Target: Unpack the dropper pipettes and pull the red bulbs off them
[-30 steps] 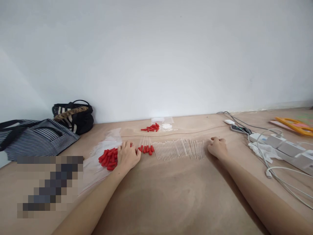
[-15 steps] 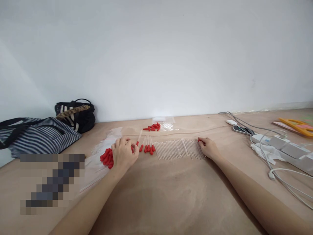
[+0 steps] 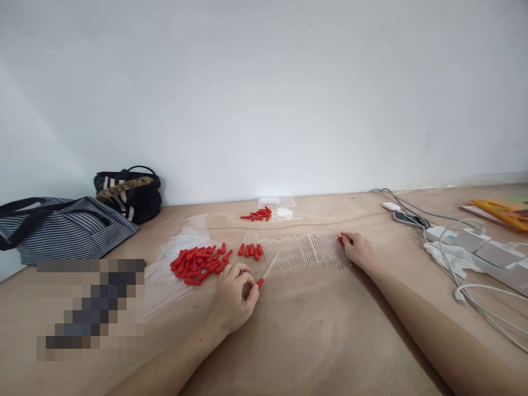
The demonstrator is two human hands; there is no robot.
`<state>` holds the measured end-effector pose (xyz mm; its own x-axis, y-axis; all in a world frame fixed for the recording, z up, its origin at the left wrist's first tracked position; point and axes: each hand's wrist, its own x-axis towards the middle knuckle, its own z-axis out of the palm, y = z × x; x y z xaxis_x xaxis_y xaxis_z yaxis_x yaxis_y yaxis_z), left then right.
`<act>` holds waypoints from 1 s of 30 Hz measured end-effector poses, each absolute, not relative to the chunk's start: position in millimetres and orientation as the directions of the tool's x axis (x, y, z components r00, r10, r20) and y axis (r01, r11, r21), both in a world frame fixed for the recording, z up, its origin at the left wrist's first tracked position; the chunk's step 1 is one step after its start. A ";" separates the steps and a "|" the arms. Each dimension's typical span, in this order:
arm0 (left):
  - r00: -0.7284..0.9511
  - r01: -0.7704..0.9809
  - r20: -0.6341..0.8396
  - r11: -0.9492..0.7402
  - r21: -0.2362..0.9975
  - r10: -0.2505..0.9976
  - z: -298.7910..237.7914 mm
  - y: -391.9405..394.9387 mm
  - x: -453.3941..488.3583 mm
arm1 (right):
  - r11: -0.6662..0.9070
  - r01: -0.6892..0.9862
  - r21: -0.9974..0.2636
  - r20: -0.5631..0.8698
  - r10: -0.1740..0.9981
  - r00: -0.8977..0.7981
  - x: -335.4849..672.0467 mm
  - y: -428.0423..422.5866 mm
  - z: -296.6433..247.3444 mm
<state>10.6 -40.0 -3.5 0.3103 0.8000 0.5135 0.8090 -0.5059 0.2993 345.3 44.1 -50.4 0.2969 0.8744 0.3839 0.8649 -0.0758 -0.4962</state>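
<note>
My left hand (image 3: 238, 294), thumb and finger closed, pinches the red bulb of a glass dropper (image 3: 270, 267). The dropper's clear tube points up and right, over the left end of a row of clear glass tubes (image 3: 307, 252). At the row's right end, my right hand (image 3: 358, 250) is closed on a red rubber bulb (image 3: 340, 240); whether a tube sits in it is hidden. Left of my left hand lies a pile of red rubber bulbs (image 3: 196, 261), partly on clear plastic bags (image 3: 165, 283). Several assembled droppers (image 3: 251, 247) lie between pile and row.
Toward the wall, more red bulbs (image 3: 259, 214) lie beside a small plastic bag (image 3: 280, 209). A striped bag (image 3: 70, 228) and a black bag (image 3: 142, 201) stand at left. Power strips (image 3: 474, 245), cables and an orange frame (image 3: 501, 212) occupy the right.
My left hand has moved right and nearer to me from the bulb pile, bringing the dropper along and uncovering the pile. My right hand has shifted slightly right, its red bulb still held.
</note>
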 end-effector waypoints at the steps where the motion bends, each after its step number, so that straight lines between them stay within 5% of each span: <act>1: 0.308 0.809 0.513 -0.504 0.302 0.801 -3.1 -39.8 10.5 | -0.080 0.862 -0.501 0.383 0.872 0.304 346.6 44.4 -51.0; 9: 0.317 0.802 0.531 -0.521 0.292 0.786 -3.7 -39.6 10.1 | -0.004 0.849 -0.529 0.494 0.812 0.311 338.2 32.5 -34.5; 12: 0.400 0.777 0.554 -0.591 0.218 0.730 -4.4 -39.5 10.7 | 0.348 0.881 -0.320 0.711 0.703 -0.020 304.6 9.8 -20.7; 15: 0.491 0.741 0.554 -0.656 0.140 0.673 -4.3 -40.0 12.1 | 0.640 0.768 -0.023 0.703 0.557 -0.442 261.6 -14.9 -15.1; 17: 0.532 0.713 0.556 -0.692 0.112 0.639 -4.3 -40.3 12.8 | 0.736 0.670 0.099 0.686 0.438 -0.582 238.5 -25.0 -17.2; 20: 0.581 0.652 0.548 -0.747 0.129 0.602 -5.7 -40.0 13.7 | 0.750 0.641 0.164 0.716 0.356 -0.600 221.0 -28.0 -24.0; 30: 0.591 0.569 0.384 -0.704 0.424 0.709 -12.0 -30.1 19.7 | 0.773 0.615 0.155 0.717 0.340 -0.608 221.1 -25.7 -27.0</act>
